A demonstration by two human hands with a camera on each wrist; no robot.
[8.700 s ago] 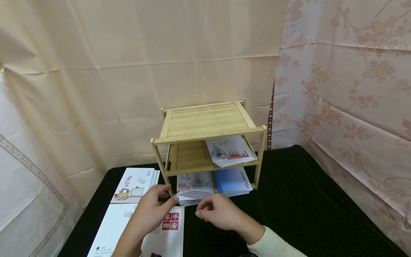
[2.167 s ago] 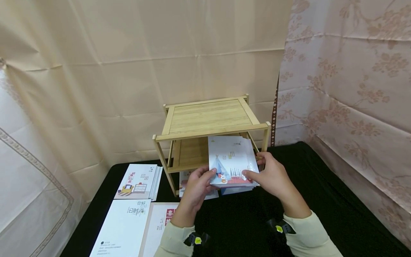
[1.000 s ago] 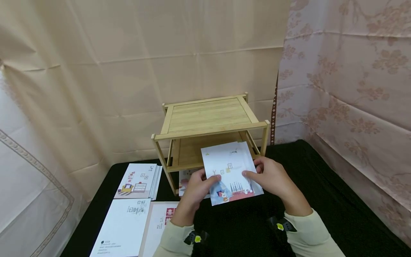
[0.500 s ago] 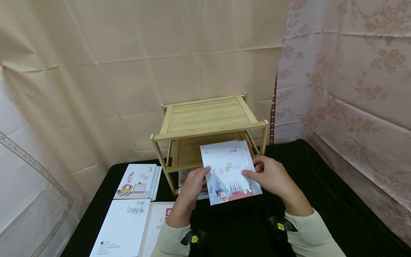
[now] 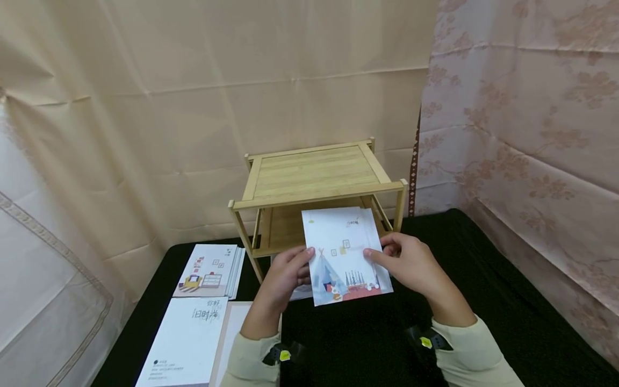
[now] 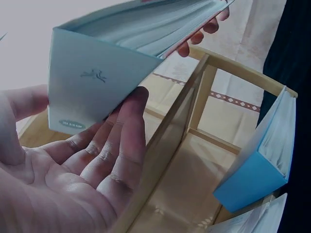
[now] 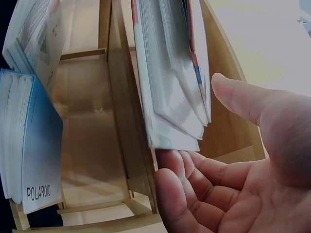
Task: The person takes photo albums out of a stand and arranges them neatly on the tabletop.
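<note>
Both hands hold up a white photo album [image 5: 338,231] with a tent drawing on its cover, in front of the wooden rack [image 5: 314,174]. My left hand [image 5: 278,282] grips its left edge, thumb at the front and fingers beneath; the left wrist view shows the plain spine [image 6: 97,85] between thumb and fingers. At the right edge, my right hand [image 5: 411,263] holds it with the thumb over the cover and fingers behind. Clear page sleeves [image 7: 170,77] hang slightly spread in the right wrist view. The rack's middle shelf [image 5: 285,228] is behind the album.
On the rack's lowest level stand a blue POLAROID album [image 7: 43,145] and a pale patterned album [image 7: 43,43], mostly hidden from the head view. To the left, a stack of albums [image 5: 205,269] and a large white album [image 5: 188,344] lie on the black cloth [image 5: 348,344].
The tent album, on the middle shelf at first, was drawn out by both hands and is now held before the rack. Lately it straightened and rose slightly; the left hand shifted outward along its edge.
</note>
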